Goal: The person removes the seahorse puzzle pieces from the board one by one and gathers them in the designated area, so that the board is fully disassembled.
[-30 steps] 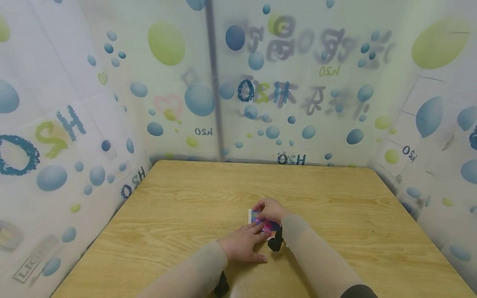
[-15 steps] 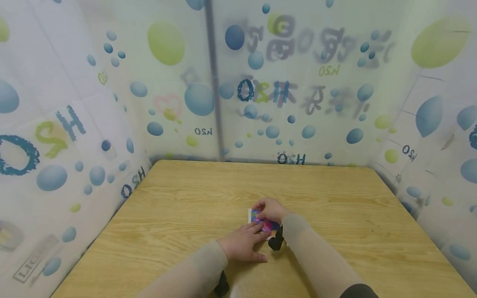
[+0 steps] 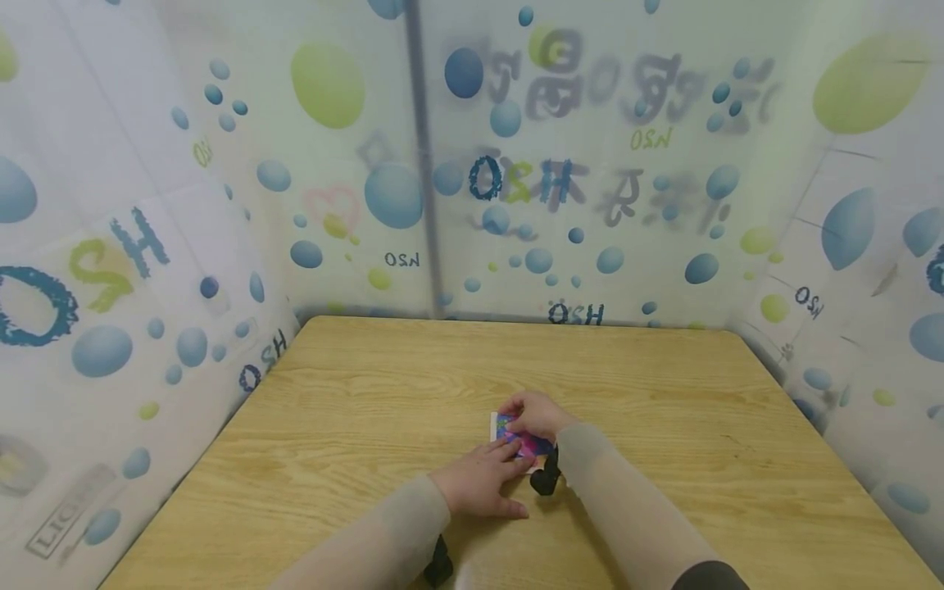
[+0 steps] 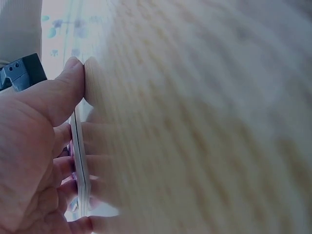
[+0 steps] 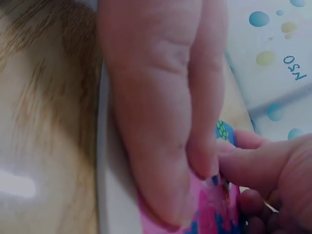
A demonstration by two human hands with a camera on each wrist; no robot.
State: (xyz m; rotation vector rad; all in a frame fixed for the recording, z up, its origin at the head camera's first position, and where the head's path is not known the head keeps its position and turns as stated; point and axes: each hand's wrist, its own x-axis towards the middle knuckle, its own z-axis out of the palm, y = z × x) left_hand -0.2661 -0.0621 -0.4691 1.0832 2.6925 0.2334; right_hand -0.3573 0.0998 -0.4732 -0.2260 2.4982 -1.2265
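A small board with a white border and a pink-and-blue picture lies on the wooden table. My left hand rests palm-down at its near left, straight fingers over the picture and thumb on the table. Seen from the left wrist, the thin layered edge of the board runs below those fingers. My right hand is at the far right part of the board, fingers bent. In the right wrist view, its thumb and a finger behind pinch the blue-green patterned part. What lies under the fingers is hidden.
The wooden table reaches back to a pale curtain printed with blue and green dots, which also hangs on both sides. Black wrist cameras sit close to the tabletop below each wrist.
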